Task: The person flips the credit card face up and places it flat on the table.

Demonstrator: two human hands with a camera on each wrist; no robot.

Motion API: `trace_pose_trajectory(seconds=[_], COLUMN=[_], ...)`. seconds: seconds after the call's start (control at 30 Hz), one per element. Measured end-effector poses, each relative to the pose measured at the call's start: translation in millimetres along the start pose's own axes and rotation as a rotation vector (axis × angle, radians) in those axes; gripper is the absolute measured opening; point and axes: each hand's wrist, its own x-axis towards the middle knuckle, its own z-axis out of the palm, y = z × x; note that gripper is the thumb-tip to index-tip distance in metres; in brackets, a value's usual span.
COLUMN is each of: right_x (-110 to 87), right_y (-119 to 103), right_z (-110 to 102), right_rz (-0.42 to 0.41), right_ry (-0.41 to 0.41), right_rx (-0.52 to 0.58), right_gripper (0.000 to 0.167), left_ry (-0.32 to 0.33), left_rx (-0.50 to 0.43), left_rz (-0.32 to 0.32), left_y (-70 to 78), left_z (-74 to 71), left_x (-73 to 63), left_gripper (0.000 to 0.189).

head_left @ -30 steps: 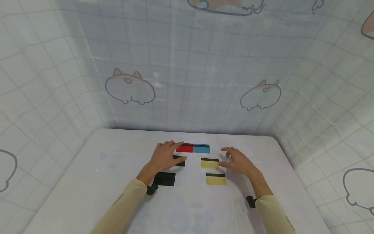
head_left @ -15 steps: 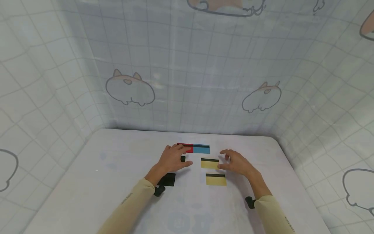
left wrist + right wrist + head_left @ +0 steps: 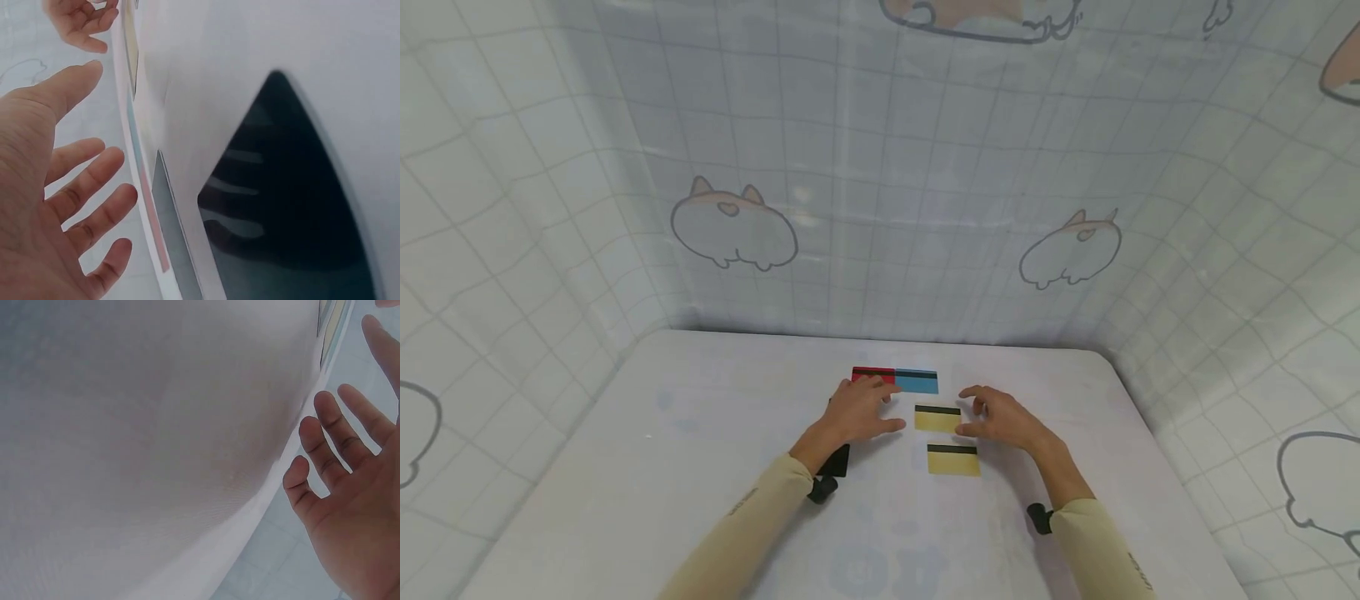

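Your left hand [image 3: 860, 411] is poised over the far black card [image 3: 174, 234]; its fingers are apart and grip nothing. Your right hand [image 3: 1002, 417] is beside the far yellow card [image 3: 937, 421], fingers loosely bent, apart and without a grip; thumb contact with the card edge cannot be confirmed.

The red card [image 3: 861, 372] and blue card [image 3: 917, 382] lie flat, short edges touching, in the rear row. The near yellow card [image 3: 953, 462] lies separately, closer to you. The near black card [image 3: 837, 463] is partly covered by your left forearm. Dark stripes on the coloured cards run along the far side; this common orientation suggests deliberate alignment. Wide gaps in front probably leave finger access to each edge.

The worktop [image 3: 662, 433] is white with rounded rear corners. Grid-patterned sheeting [image 3: 880, 167] with cartoon animals encloses its back and sides.
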Motion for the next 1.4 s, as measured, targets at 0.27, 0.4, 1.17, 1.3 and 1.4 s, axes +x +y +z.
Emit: trace_pose_trajectory(seconds=[0.27, 0.4, 1.17, 1.3, 1.4], right_x=[2.0, 3.0, 0.3, 1.0, 1.0], right_y=[-1, -2, -4, -6, -7], right_z=[3, 4, 9, 10, 11], right_rz=[0.023, 0.02, 0.035, 0.048, 0.061], right_ry=[-0.017, -0.028, -0.034, -0.039, -0.04], right_rx=[0.009, 0.008, 0.015, -0.009, -0.023], right_gripper=[0.067, 0.066, 0.055, 0.053, 0.053], left_ry=[-0.023, -0.034, -0.082, -0.087, -0.084], left_rx=[-0.007, -0.008, 0.007, 0.011, 0.011], left_rz=[-0.005, -0.001, 0.005, 0.009, 0.004], left_y=[5.5, 8.4, 25.6, 26.8, 28.3], left_z=[4.2, 6.2, 16.3, 16.4, 16.9], left_x=[4.0, 6.3, 14.4, 14.3, 14.0], left_gripper=[0.065, 0.064, 0.057, 0.056, 0.055])
